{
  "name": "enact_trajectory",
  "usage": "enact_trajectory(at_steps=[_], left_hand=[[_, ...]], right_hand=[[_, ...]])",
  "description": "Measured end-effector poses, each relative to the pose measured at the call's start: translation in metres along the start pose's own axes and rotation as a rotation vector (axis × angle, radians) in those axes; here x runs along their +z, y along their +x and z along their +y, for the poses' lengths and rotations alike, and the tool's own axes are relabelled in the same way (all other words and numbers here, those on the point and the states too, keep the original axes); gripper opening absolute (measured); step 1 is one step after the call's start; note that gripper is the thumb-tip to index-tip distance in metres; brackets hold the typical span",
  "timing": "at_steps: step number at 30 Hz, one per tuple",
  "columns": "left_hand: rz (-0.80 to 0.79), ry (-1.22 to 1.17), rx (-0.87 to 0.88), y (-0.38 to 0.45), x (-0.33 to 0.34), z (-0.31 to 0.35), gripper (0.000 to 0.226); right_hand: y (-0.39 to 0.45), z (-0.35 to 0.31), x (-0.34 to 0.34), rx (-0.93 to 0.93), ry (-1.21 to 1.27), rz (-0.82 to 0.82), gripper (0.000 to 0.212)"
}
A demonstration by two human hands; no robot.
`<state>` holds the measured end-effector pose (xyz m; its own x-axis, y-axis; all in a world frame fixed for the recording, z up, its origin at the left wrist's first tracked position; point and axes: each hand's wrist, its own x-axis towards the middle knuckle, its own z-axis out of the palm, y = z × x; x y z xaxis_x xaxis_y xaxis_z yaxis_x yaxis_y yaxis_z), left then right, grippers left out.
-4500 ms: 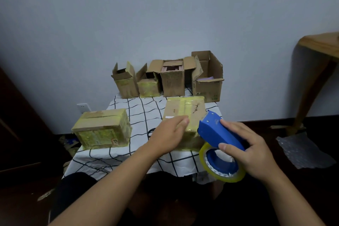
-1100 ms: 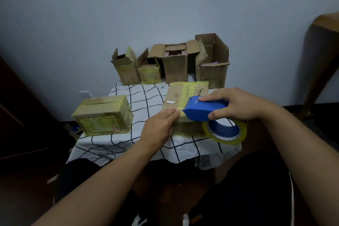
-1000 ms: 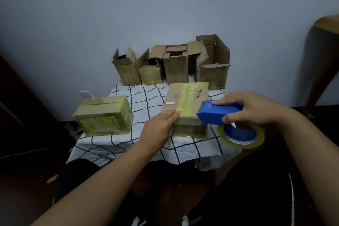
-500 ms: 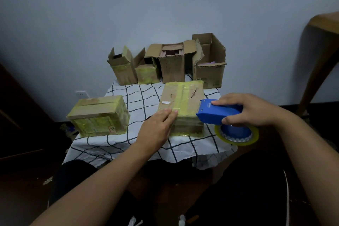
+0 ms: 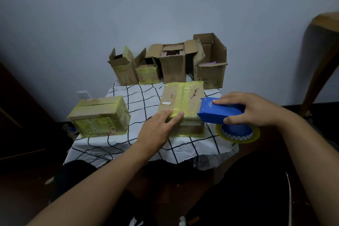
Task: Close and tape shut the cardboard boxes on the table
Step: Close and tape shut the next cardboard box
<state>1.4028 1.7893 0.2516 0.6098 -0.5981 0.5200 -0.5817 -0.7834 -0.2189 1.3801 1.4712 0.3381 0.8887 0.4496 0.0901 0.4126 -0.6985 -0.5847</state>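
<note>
Centre of my view, the closed box [image 5: 180, 101] lies flat near the front of the table, a band of yellowish tape running down its lid. The left hand [image 5: 157, 130] rests on its near left corner, fingers straight and flat on the taped edge, gripping nothing. The right hand [image 5: 255, 109] curls round the blue tape dispenser [image 5: 219, 112], whose front end sits against the box's right edge; the yellow tape roll [image 5: 238, 133] hangs under it, just off the table's front right side.

Moving out, to the left there's a second sealed box [image 5: 100, 116], heavily wrapped in yellow tape, sitting at the table's left edge, well apart from the one under my hands. At the back, against the wall, four open boxes stand in a row: a small one [image 5: 122, 69] with flaps up, a lower one [image 5: 147, 71] just beside it, a taller one [image 5: 172, 63] with something dark inside, and the largest [image 5: 211, 62] on the right, flaps spread.

The surface is a white tablecloth [image 5: 145, 97] with a black grid pattern, crumpled and draping over the front edge. Behind it, a plain pale blue-grey wall [image 5: 146, 5], with a white socket [image 5: 83, 94] low on the left. Dark furniture [image 5: 16, 115] fills the left side, a curved wooden piece [image 5: 321, 42] stands on the right, and the floor below is dark
</note>
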Motion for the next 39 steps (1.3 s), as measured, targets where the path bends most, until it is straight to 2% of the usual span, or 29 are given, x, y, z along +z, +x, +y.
enact_trajectory(at_steps=[7,12,17,26,34,38,39], left_hand=[[-0.007,0.003,-0.031,0.000,0.004,0.001,0.062],[-0.019,0.005,-0.045,0.004,0.001,0.004,0.041],[-0.063,0.028,-0.047,0.008,-0.002,0.009,0.044],[-0.042,0.076,-0.011,0.004,0.003,0.009,0.073],[0.011,0.070,0.034,0.001,0.010,0.003,0.077],[-0.042,0.070,-0.043,0.004,0.012,0.010,0.060],[-0.064,0.073,-0.068,0.006,0.011,0.018,0.061]], right_hand=[[-0.003,-0.012,-0.008,-0.054,-0.081,0.039,0.057],[-0.003,-0.006,-0.005,-0.029,-0.056,0.020,0.056],[-0.006,0.007,0.004,0.003,0.067,0.014,0.055],[-0.006,0.019,0.017,0.081,0.141,-0.019,0.058],[-0.012,0.025,0.023,0.080,0.195,0.026,0.060],[-0.013,0.028,0.030,0.070,0.196,0.069,0.060],[-0.013,0.029,0.032,0.070,0.199,0.081,0.061]])
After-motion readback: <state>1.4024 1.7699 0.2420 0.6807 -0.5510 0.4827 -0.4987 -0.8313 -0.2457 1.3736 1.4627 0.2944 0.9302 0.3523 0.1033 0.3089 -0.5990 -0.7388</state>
